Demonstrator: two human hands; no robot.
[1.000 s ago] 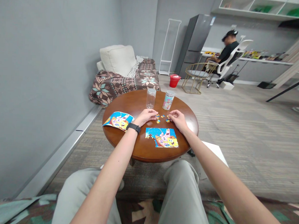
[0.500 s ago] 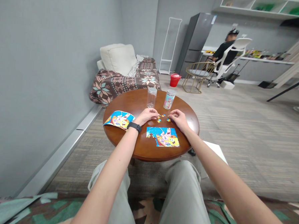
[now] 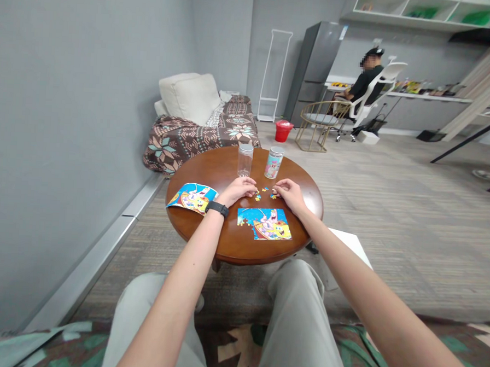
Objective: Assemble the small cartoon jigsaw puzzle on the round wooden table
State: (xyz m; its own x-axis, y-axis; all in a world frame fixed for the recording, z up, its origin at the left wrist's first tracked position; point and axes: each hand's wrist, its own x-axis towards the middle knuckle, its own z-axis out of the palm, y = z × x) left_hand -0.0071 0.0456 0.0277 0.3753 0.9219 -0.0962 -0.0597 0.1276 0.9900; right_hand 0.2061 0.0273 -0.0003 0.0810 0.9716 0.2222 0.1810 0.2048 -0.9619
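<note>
Hands: left hand [image 3: 237, 190], right hand [image 3: 289, 196] — curled at loose jigsaw pieces [image 3: 264, 193], grip unclear
Jars: two — clear jar [image 3: 245, 160], printed jar [image 3: 273, 163]
Pictures: assembled jigsaw [image 3: 264, 224], printed sheet [image 3: 191, 197]
Surface: round wooden worktop [image 3: 229, 169]
Room: grey, seated person [image 3: 363, 80]

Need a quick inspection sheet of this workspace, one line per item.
Surface: round polished wooden table.
Job's things: part-built jigsaw puzzle, gaps at its left end; loose puzzle pieces between the hands; curled picture sheet at left.
Clutter: clear jar and printed jar at the far side.
Hands: left hand and right hand beside the pieces; holding cannot be told.
Cables: nothing seen.
Surroundings: patterned sofa, red bucket, seated person at a far desk.
</note>
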